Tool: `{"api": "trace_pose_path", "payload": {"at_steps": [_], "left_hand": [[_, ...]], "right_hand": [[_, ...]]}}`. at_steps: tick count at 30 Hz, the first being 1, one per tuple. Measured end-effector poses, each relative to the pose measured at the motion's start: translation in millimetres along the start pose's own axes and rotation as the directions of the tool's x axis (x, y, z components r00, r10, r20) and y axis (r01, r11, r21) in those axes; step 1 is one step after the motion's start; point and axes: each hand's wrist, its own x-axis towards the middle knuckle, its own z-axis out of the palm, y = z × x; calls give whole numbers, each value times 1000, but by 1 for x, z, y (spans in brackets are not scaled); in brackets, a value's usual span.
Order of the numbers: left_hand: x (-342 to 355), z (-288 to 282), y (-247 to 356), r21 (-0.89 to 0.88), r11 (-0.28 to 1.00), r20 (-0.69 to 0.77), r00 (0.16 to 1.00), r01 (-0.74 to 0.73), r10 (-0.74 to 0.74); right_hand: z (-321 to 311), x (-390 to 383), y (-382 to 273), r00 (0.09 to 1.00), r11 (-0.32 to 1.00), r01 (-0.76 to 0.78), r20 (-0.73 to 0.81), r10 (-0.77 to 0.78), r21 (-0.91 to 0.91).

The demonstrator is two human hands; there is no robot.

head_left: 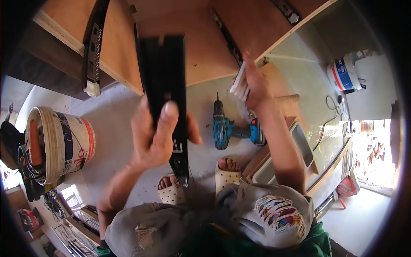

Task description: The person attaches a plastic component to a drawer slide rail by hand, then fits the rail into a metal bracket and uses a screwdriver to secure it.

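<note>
Held a long black metal rail (165,68) at 10 o'clock from mid-view, one end toward 12 and the other toward 6, clamped in the left hand (150,135) — thumb across the face, fingers curled behind. Seemed stiff and fairly light for such length, perhaps slippery on the smooth face and sharp along the thin edges; probably best gripped around both long sides, near the middle. Had the right hand (259,88) closed on a pale flat piece (240,89) at 1 o'clock — too blurred to identify, likely light and rigid, best pinched by the sides. Had a blue drill (221,130) at 3 o'clock.
</note>
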Motion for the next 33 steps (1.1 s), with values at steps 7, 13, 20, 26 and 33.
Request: {"api": "trace_pose_path", "payload": {"at_steps": [7,13,20,26,33], "left_hand": [[47,23,25,146,988,135,990,-57,37],[18,-42,-41,404,872,80,938,278,-337],[-24,-80,-92,312,813,17,853,491,-521],[-58,-112,-165,436,711,-42,801,552,-597],[-99,-119,-227,705,670,-263,963,232,-57]], "right_hand": [[-46,-9,-2,998,998,10,-69,-5,67],[-83,-22,-4,998,989,65,-36,-60,131],[-100,-37,5,986,999,-32,-162,33,10],[-95,-58,60,961,977,-187,-224,161,-101],[-70,-59,110,935,946,-318,145,323,-57]]}}
